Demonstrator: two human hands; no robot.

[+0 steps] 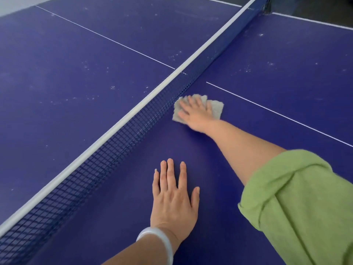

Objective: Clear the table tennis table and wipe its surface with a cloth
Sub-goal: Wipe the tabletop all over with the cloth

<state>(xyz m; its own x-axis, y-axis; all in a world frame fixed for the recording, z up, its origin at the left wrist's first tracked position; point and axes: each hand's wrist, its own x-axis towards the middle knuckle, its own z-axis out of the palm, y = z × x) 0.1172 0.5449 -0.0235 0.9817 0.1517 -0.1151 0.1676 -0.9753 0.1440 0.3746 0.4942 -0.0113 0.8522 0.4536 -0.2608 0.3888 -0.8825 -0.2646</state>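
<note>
Right hand (196,111): laid flat on the cloth (216,109), fingers straight and slightly spread; nothing is pinched, and the cloth is pressed down by the palm.
Cloth: grey and folded, held against the table (277,60) just beside the net (118,140).
Left hand (173,197): rested flat on bare table, fingers straight, nothing held, apart from the cloth.
Table: dark blue, marked with pale specks beyond the net.
Arms: a pale bangle (158,240) is worn on the left wrist, a rolled green sleeve (298,203) on the right.
</note>
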